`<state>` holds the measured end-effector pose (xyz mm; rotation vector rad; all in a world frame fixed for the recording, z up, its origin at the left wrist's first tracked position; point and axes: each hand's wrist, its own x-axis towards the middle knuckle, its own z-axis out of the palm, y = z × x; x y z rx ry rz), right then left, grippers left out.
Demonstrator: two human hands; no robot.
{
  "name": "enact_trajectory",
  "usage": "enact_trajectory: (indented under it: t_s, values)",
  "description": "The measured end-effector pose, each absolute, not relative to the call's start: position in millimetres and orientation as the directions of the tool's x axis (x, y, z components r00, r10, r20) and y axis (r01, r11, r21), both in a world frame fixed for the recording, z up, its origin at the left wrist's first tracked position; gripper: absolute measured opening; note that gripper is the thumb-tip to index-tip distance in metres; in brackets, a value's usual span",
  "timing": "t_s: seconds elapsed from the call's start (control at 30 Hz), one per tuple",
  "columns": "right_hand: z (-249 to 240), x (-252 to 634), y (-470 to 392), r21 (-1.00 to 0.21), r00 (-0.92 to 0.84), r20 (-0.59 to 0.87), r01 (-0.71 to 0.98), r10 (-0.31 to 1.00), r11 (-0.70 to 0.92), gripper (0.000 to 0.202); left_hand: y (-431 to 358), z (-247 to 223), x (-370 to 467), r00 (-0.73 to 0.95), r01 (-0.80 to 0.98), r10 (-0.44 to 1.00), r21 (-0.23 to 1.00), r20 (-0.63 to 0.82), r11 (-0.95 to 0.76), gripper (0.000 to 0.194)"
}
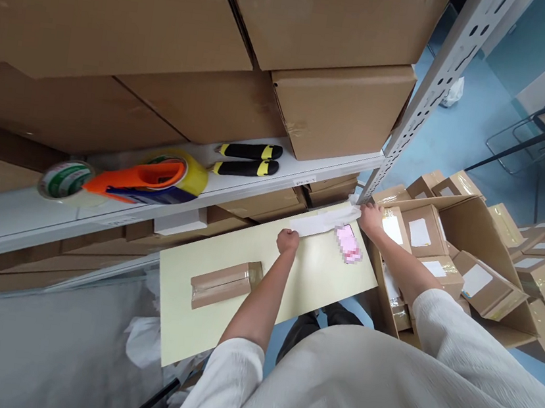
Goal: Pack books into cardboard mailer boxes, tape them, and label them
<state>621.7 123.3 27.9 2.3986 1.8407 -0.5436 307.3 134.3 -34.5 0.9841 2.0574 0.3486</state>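
A strip of white paper (325, 221) stretches above the table between my two hands. My left hand (288, 240) is closed on its near left end. At the other end, beside the shelf post, my right hand (371, 217) has its fingers closed on the strip; the fingertips are partly hidden. A pink phone-like item (348, 244), blurred out, lies on the table just below the strip. Left of my left forearm a flat cardboard box (223, 285) with clear tape along it rests on the pale yellow table (172, 331).
Above the table, a shelf (249, 191) holds an orange tape dispenser (136, 181), a tape roll (64, 180), two black-and-yellow cutters (248, 159) and large cartons (344, 107). A metal post (422, 96) rises near my right hand. An open carton (490, 250) of labelled boxes stands right.
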Motion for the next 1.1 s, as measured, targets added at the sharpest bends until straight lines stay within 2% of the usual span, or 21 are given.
enact_trajectory:
  t_s: [0.23, 0.4, 0.6, 0.73, 0.9, 0.97, 1.03, 1.1]
  values:
    - [17.5, 629.5, 126.5, -0.072, 0.255, -0.291, 0.955, 0.922, -0.286, 0.039, 133.9, -32.1, 295.0, -0.401, 0.508, 0.744, 0.546, -0.534, 0.666, 0.01]
    - [13.7, 629.6, 121.8, -0.089, 0.258, -0.248, 0.954, 0.934, -0.287, 0.041, 127.9, -29.4, 297.0, -0.347, 0.487, 0.792, 0.625, -0.503, 0.61, 0.008]
    - [27.9, 613.0, 113.8, -0.179, 0.192, -0.181, 0.958, 0.965, -0.224, 0.042, 120.4, -23.9, 302.0, -0.265, 0.436, 0.846, 0.725, -0.463, 0.534, 0.003]
    - [31.8, 588.3, 111.9, -0.262, 0.098, -0.135, 0.956, 0.986, -0.131, 0.039, 113.0, -15.8, 302.3, -0.242, 0.316, 0.861, 0.802, -0.448, 0.507, 0.008]
    - [22.0, 541.1, 100.1, -0.468, -0.218, -0.147, 0.875, 0.965, 0.126, 0.023, 96.1, 10.7, 292.4, -0.25, 0.114, 0.841, 0.848, -0.48, 0.518, 0.014]
    - [17.7, 518.6, 91.8, -0.521, -0.308, -0.13, 0.83, 0.942, 0.2, 0.032, 87.1, 25.0, 281.6, -0.246, 0.052, 0.825, 0.843, -0.509, 0.536, 0.017]
    - [15.5, 495.2, 83.8, -0.549, -0.333, -0.1, 0.804, 0.937, 0.227, 0.046, 76.8, 38.8, 266.3, -0.245, -0.019, 0.808, 0.836, -0.536, 0.548, 0.019]
    - [16.0, 471.6, 77.7, -0.575, -0.335, -0.06, 0.782, 0.94, 0.242, 0.051, 65.4, 50.2, 247.5, -0.252, -0.097, 0.791, 0.828, -0.557, 0.552, 0.023]
